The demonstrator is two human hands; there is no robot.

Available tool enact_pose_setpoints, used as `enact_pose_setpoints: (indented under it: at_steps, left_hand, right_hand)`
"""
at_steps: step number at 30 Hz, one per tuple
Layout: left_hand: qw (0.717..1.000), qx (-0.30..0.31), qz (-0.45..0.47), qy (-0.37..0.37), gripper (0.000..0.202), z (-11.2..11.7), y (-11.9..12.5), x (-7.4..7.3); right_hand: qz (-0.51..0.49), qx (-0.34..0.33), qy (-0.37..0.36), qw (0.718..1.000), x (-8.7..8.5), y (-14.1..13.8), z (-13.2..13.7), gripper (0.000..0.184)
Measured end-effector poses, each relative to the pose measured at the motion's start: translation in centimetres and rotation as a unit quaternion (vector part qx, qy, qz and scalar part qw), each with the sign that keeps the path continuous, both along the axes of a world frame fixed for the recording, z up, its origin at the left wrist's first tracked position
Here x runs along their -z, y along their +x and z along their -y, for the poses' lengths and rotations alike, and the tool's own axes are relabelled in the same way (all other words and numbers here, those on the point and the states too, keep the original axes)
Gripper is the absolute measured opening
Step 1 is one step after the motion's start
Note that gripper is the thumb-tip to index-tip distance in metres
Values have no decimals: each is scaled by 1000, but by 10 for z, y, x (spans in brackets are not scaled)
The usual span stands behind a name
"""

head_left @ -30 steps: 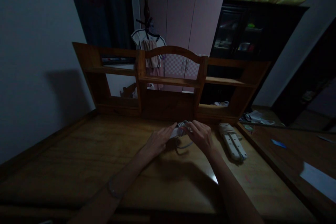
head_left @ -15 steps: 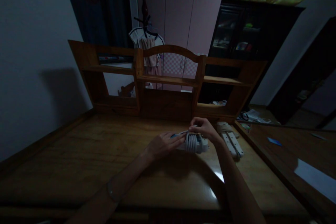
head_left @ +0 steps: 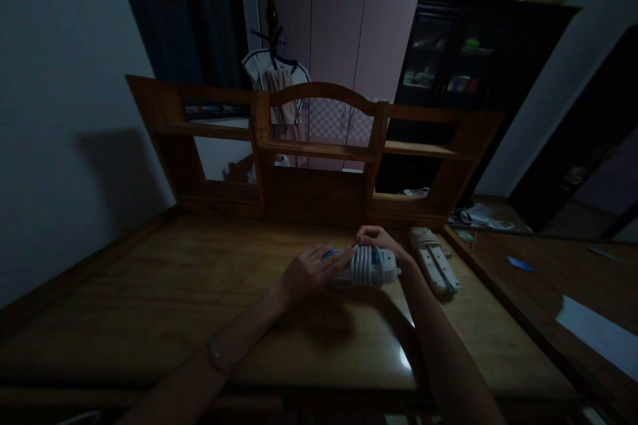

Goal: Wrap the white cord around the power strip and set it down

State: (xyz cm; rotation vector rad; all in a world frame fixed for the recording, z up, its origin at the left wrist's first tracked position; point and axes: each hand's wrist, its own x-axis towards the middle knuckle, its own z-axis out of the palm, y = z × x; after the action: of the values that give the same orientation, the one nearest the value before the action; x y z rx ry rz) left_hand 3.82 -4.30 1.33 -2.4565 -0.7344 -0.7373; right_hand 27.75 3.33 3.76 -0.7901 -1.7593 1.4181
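A white power strip is held just over the desk, with its white cord wound round it in several turns. My left hand grips the strip's left end, fingers lying along its top. At the far side of the coil, my right hand has its fingers closed on the cord, the fingertips partly hidden behind the turns. To the right lies a second power strip, its own cord wrapped round its far end; neither hand touches it.
A wooden shelf unit stands along the desk's far edge. On the brown surface at the right lie a blue card and a white sheet of paper. A wall borders the left side.
My right hand has moved down behind the coil, drawing the cord with it. The loose cord stretch that ran over my left fingers no longer shows there. The strip has tilted slightly.
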Motion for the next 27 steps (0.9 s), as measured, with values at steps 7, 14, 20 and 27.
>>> enact_pose_setpoints:
  at_steps: [7,14,20,27]
  left_hand:
    - [1000,-16,13,-13,57,3,1,-3]
    - [999,-17,39,-22,61,0,-1,3]
    - [1000,-7,19,-12,59,-1,-3,4]
    - [1000,-3,11,13,57,0,-2,1]
  right_hand:
    - [-3,5,-14,1000,5,-1,-3,38]
    - [1,-2,-39,999,18,-7,-9,41]
    - [4,-15,-55,998,23,-7,-10,43]
    - [9,-10,-71,997,24,-7,-9,39]
